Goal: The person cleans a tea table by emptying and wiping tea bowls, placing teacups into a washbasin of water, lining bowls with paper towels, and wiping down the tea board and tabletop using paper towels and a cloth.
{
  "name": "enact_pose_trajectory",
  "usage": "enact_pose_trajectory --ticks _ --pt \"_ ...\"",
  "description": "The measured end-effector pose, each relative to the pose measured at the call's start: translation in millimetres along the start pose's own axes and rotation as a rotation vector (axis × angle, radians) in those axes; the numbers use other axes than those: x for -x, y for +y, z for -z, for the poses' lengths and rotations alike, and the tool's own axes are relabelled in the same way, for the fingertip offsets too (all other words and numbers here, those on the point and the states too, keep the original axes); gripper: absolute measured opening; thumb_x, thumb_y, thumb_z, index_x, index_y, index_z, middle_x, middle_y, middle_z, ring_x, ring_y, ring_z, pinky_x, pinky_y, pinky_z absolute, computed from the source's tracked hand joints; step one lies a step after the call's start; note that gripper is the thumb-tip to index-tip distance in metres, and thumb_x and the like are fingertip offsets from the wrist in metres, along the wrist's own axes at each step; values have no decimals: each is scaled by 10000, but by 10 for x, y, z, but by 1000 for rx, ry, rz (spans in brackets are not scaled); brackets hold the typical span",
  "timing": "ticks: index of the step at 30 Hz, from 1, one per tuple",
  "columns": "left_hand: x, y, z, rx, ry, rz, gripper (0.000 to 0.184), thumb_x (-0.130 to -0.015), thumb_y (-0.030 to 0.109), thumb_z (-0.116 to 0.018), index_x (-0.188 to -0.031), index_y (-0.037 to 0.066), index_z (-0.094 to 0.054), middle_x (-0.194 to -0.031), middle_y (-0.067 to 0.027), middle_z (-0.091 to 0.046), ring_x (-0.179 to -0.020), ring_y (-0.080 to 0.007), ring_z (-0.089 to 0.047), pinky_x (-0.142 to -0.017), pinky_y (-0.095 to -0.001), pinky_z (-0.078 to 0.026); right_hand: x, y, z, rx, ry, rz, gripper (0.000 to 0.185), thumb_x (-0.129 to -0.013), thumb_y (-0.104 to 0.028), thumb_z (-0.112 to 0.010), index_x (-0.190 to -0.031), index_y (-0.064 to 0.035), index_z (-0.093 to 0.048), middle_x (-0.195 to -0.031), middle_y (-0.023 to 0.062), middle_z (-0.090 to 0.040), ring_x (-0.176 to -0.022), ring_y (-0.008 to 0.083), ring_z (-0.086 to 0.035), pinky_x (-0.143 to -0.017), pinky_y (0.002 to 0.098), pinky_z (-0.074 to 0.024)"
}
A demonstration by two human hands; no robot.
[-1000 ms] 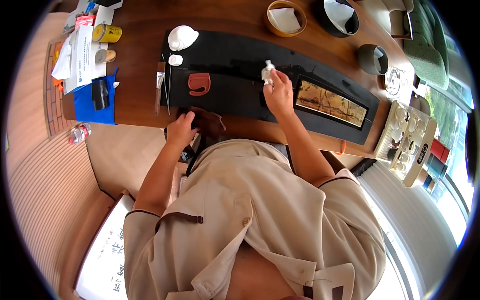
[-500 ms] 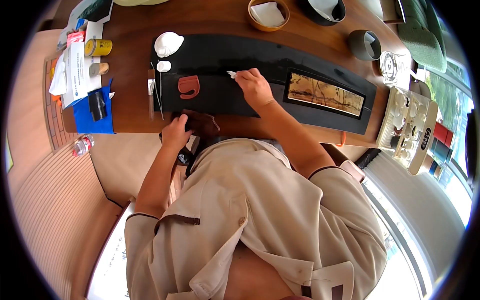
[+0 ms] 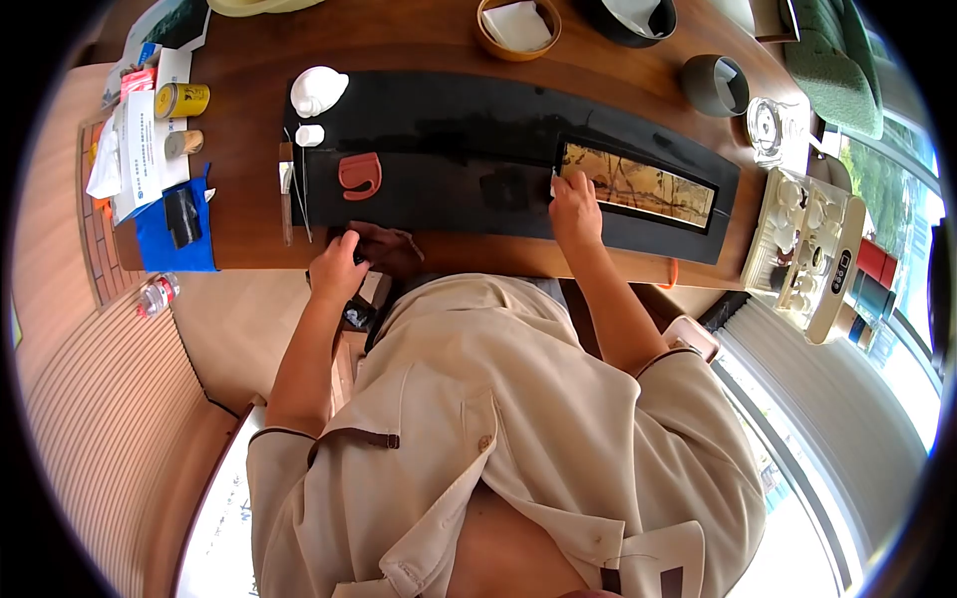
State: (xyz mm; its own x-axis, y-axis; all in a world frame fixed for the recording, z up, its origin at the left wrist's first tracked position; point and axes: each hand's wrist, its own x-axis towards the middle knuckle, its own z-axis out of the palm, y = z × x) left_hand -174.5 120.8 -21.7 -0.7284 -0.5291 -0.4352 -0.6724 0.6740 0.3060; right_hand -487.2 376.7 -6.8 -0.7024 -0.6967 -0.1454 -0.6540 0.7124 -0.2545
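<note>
My right hand (image 3: 576, 211) is closed in a pinch at the left end of a gold patterned panel (image 3: 638, 185) set in a long black board (image 3: 429, 120). A bit of the small white wad (image 3: 554, 173) shows at its fingertips. At the table's front edge, my left hand (image 3: 337, 267) has its fingers closed on a dark brown, leather-like piece (image 3: 391, 249); the grip is partly hidden. A reddish-brown flat piece with a curved slot (image 3: 360, 176) lies on the board's left part. Near it stand a white rounded object (image 3: 319, 92) and a small white container (image 3: 310, 135).
Thin metal sticks (image 3: 303, 194) lie by the board's left end. Further left are a yellow tin (image 3: 182, 100), papers and a blue cloth (image 3: 150, 234). Bowls (image 3: 518, 50) stand at the back. A case of cups (image 3: 805, 249) and a glass dish (image 3: 766, 130) are at right.
My right hand has moved right, from the middle of the black board to the panel's left end. My left hand stays near the table edge with little movement. The view has shifted slightly.
</note>
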Motion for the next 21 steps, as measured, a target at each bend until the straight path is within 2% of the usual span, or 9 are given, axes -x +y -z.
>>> enact_pose_trajectory --ticks 6,8,10,11,12,14,18,20,21 --pt "4 -5 4 6 3 -5 455 -727 251 -766 -1071 147 -486 -998 -109 -627 -904 -373 -632 -707 -491 -518 -143 42 -50 -72 -59 -60 192 -721 -13 -659 -905 -61 -625 -972 151 -551 -927 360 -579 -759 411 -527" --pt "-3 0 20 0 -6 1 454 -728 251 -767 -1069 146 -487 -1001 -109 -627 -905 -373 -633 -706 -490 -519 -105 180 -45 -261 46 -62 167 -742 -24 -676 -899 -49 -623 -913 124 -592 -853 302 -625 -700 384 -514" --pt "15 7 16 13 3 6 446 -728 247 -768 -1061 142 -489 -997 -109 -628 -908 -374 -632 -705 -488 -519 -96 403 -40 -635 27 -391 84 -814 -41 -674 -878 -49 -619 -831 74 -616 -759 172 -624 -623 311 -482" --pt "31 -3 1 16 -1 7 446 -728 247 -768 -1061 142 -489 -997 -109 -628 -908 -374 -632 -705 -488 -519 -126 426 108 -1123 -19 -640 38 -880 -72 -658 -880 -58 -622 -777 21 -605 -734 67 -573 -589 234 -447" --pt "21 -15 -6 27 10 -2 444 -728 246 -769 -1057 141 -490 -996 -109 -628 -909 -375 -631 -705 -488 -518 -109 498 170 -1289 64 -645 38 -889 -68 -662 -895 -61 -625 -808 4 -615 -744 38 -564 -613 198 -438" --pt "-4 -12 5 39 26 -18 442 -728 246 -769 -1054 140 -490 -995 -109 -628 -909 -377 -630 -705 -487 -518 -115 547 254 -1469 174 -582 93 -860 -49 -692 -929 -57 -631 -813 -17 -623 -740 42 -563 -651 193 -443" --pt "-12 0 27 26 0 -8 444 -728 249 -771 -1053 143 -489 -995 -110 -628 -913 -377 -628 -702 -488 -517 -211 152 291 -1405 255 -509 126 -841 -37 -704 -942 -67 -634 -833 -27 -631 -735 44 -559 -678 193 -444" --pt "11 -5 23 24 -2 -17 444 -728 249 -772 -1054 144 -488 -995 -110 -628 -914 -377 -627 -701 -488 -517 -154 52 250 -698 124 -401 225 -766 -18 -731 -960 -61 -627 -854 60 -649 -704 143 -585 -675 275 -468" --pt "6 -8 21 22 -3 -6 441 -728 248 -772 -1051 144 -490 -995 -110 -628 -915 -377 -627 -702 -488 -516 -58 93 133 -459 182 -203 240 -741 -24 -727 -949 -45 -610 -896 112 -635 -757 256 -612 -692 344 -485"
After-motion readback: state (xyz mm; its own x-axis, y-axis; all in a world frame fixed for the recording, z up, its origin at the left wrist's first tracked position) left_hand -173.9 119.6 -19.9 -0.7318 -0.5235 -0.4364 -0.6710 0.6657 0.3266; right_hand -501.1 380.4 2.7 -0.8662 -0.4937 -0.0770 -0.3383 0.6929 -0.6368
